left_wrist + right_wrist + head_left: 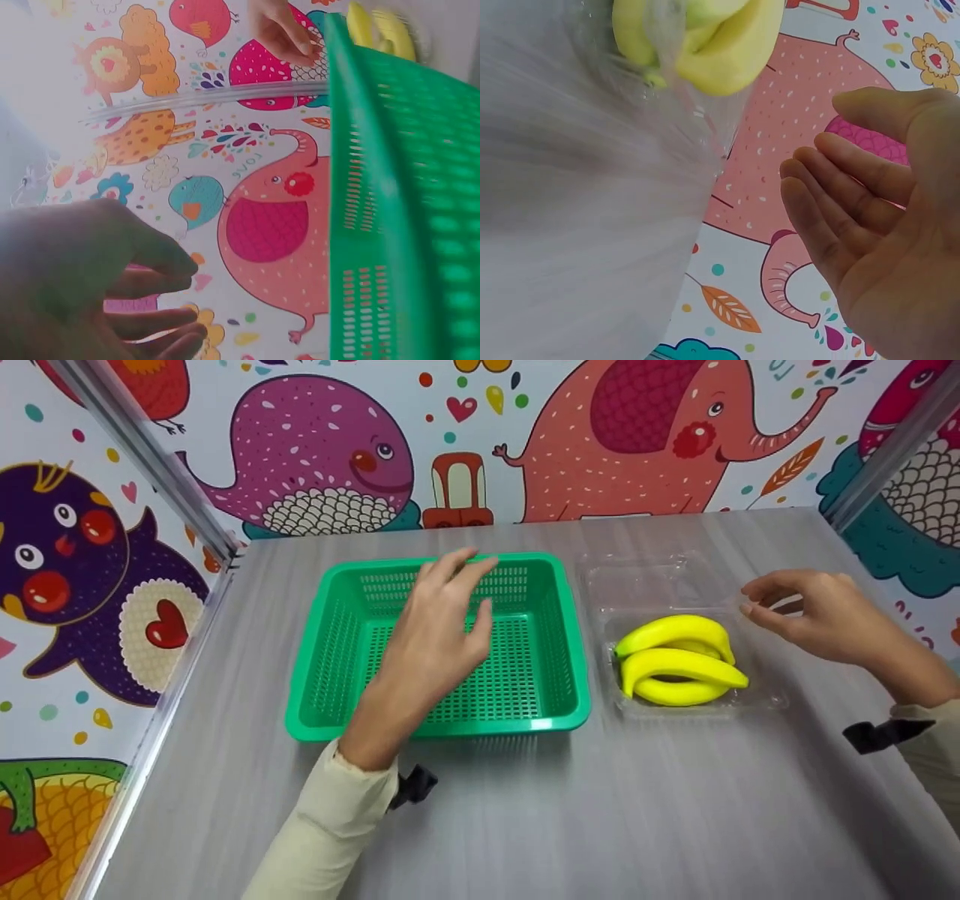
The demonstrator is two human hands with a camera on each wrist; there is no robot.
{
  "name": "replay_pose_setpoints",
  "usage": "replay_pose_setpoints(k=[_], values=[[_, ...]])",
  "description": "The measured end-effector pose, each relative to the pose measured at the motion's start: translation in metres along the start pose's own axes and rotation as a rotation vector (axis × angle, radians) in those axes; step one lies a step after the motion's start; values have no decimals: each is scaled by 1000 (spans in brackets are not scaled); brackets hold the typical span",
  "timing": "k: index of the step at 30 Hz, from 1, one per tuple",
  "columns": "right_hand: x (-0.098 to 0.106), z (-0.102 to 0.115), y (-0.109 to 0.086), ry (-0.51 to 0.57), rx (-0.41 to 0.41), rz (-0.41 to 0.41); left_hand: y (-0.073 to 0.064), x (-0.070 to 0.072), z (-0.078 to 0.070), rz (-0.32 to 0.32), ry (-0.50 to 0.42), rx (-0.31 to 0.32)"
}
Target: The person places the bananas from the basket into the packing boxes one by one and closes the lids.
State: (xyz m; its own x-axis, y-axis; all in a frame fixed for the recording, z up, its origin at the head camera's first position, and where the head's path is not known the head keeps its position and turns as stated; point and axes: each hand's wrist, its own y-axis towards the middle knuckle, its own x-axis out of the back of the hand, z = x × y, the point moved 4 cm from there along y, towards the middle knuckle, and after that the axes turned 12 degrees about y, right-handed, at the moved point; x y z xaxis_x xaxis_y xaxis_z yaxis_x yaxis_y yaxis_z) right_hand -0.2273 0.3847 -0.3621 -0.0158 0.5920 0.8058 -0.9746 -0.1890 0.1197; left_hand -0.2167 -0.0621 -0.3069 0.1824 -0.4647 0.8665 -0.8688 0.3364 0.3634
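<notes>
Over the green plastic basket (577,690) hovers my left hand (439,634), fingers loosely bent and holding nothing. The basket's perforated floor shows around the hand, with no items visible in it. To its right, a clear plastic clamshell container (652,577) lies with its lid folded back. Several yellow bananas (679,660) rest inside it. My right hand (806,611) is raised just right of the container, thumb and fingers relaxed with a gap between them. In the right wrist view that hand (877,195) is bare, away from the bananas (727,52).
A grey wood-grain table (480,817) carries the basket and container. Walls with cartoon animal prints, among them an elephant (622,450), stand at the back and sides. A metal corner strip (142,457) runs along the left. Black straps (414,787) circle both wrists.
</notes>
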Motion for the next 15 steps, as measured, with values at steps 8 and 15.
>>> replay_pose_setpoints(k=[8,15], values=[[4,-21,17,-24,-82,91,63,-21,-42,183,-73,-82],[-3,-39,32,-39,-171,201,108,-65,-66,349,-104,-23]])
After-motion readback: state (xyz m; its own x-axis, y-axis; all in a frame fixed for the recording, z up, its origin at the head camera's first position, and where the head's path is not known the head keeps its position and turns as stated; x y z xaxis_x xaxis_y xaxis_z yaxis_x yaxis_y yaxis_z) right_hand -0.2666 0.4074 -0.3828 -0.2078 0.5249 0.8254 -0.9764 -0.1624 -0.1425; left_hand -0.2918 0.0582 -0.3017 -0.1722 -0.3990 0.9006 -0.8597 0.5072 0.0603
